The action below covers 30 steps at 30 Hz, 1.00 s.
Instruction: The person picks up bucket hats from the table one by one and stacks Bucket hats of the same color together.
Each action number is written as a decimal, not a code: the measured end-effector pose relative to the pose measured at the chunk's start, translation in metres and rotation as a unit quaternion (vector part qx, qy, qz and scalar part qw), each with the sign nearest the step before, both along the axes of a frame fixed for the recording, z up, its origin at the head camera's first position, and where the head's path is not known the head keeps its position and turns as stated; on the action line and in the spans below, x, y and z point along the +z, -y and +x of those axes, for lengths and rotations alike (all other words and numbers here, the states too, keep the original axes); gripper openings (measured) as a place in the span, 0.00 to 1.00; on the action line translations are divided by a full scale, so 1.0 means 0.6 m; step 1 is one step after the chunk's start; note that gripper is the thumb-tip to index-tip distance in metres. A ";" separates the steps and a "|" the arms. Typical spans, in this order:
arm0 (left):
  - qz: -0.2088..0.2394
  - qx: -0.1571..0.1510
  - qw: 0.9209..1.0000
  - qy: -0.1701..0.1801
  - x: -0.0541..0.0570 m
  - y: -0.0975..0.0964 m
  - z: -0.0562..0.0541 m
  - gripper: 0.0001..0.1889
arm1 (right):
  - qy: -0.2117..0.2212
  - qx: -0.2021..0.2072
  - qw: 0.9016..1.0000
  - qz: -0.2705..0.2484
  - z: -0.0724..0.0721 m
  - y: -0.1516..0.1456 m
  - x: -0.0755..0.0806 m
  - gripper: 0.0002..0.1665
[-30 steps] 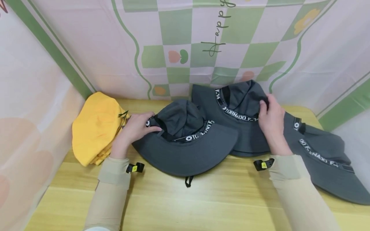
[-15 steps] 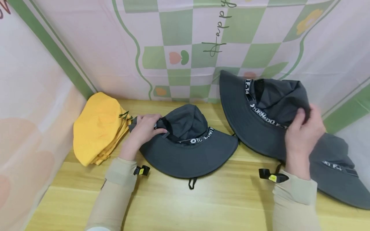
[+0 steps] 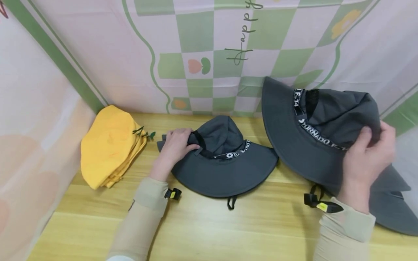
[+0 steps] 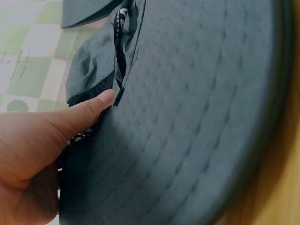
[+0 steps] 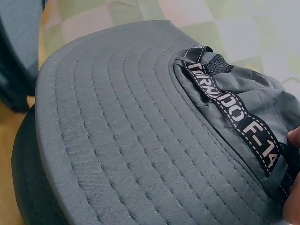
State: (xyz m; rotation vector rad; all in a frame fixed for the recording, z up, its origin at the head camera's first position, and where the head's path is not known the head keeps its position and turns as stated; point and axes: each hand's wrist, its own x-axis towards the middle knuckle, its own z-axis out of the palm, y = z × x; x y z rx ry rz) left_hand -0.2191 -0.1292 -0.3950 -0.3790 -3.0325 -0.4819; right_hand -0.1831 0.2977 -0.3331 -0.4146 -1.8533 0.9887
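My left hand (image 3: 176, 145) grips a dark grey bucket hat (image 3: 225, 179) by the left end of its brim, thumb over the inner band. This hat lies folded mid-table, its black cord loop hanging toward the front. In the left wrist view the thumb (image 4: 93, 110) presses near the brim's inner seam. On the right, my right hand (image 3: 369, 159) pinches a second dark grey bucket hat (image 3: 290, 137) at its crown. That hat is tilted, its lettered band facing me in the right wrist view. A third dark grey hat (image 3: 396, 214) lies beneath it, mostly hidden.
Several folded yellow hats (image 3: 109, 145) are stacked at the table's left, with green sprig-like strands (image 3: 143, 133) beside them. A checked green-and-white curtain (image 3: 196, 32) hangs behind the wooden table (image 3: 235, 235).
My right hand has carried its hat to the right, away from the middle hat and over the third one. My left hand and the middle hat have shifted slightly right.
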 end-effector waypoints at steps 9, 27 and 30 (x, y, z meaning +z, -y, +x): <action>0.003 -0.018 1.000 0.002 -0.009 -0.034 -0.004 0.31 | -0.073 0.040 0.996 -0.023 0.019 0.019 0.031 0.17; 0.033 -0.037 0.999 -0.014 -0.018 -0.024 -0.012 0.30 | -0.240 0.221 0.895 -0.302 -0.012 0.025 0.026 0.18; 0.046 -0.037 0.998 -0.004 -0.015 -0.018 -0.013 0.30 | -0.226 0.247 0.883 -0.328 -0.020 0.028 0.018 0.17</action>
